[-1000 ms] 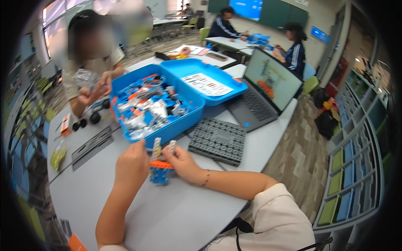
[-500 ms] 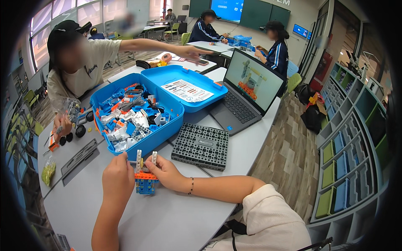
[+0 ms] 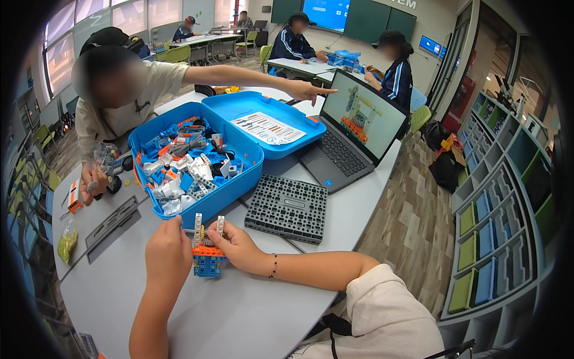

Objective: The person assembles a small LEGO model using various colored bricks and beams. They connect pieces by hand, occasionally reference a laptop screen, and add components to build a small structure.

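Classroom table (image 3: 251, 311): both hands' grip, left hand (image 3: 168, 250) and right hand (image 3: 237, 244), closed on brick model (image 3: 207, 254) beside blue case (image 3: 197, 157).

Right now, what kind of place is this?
Likely a classroom or robotics lab: a blue bin of building-block parts, a laptop showing a model, and big wall screens behind group tables.

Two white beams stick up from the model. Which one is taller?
The left beam, by the left hand. Its top stands above that of the right beam, which the right hand fingers touch.
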`<state>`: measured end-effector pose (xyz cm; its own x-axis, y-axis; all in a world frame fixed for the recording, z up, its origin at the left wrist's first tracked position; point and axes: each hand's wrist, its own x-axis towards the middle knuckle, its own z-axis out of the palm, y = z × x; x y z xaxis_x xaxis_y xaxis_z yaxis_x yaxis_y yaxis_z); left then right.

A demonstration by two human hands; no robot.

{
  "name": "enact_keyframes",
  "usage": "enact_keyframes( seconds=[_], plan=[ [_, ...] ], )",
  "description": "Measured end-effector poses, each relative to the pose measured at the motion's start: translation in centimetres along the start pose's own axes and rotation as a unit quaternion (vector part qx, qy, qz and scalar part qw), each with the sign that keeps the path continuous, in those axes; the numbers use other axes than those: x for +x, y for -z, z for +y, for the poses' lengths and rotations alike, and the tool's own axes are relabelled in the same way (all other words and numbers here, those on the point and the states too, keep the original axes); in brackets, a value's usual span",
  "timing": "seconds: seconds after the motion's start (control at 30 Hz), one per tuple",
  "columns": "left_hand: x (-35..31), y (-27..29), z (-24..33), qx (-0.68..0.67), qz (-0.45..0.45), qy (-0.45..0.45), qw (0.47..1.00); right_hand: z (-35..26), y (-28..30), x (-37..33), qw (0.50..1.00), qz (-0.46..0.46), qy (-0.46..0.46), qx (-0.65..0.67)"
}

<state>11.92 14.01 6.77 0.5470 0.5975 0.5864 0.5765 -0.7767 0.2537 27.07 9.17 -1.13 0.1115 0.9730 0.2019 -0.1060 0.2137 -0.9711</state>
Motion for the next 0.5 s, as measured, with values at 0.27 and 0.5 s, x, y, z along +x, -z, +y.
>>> enact_keyframes(
  seconds=[0.27,0.5],
  plan=[
    [-0.31,-0.29,0.22,0.034,-0.006,0.007,0.999,0.23,-0.28,-0.09,1.0,0.009,-0.009,0.026],
    [-0.07,-0.02,-0.08,-0.024,-0.01,0.021,0.999,-0.08,-0.19,-0.22,1.0,0.004,-0.019,0.021]
  ],
)
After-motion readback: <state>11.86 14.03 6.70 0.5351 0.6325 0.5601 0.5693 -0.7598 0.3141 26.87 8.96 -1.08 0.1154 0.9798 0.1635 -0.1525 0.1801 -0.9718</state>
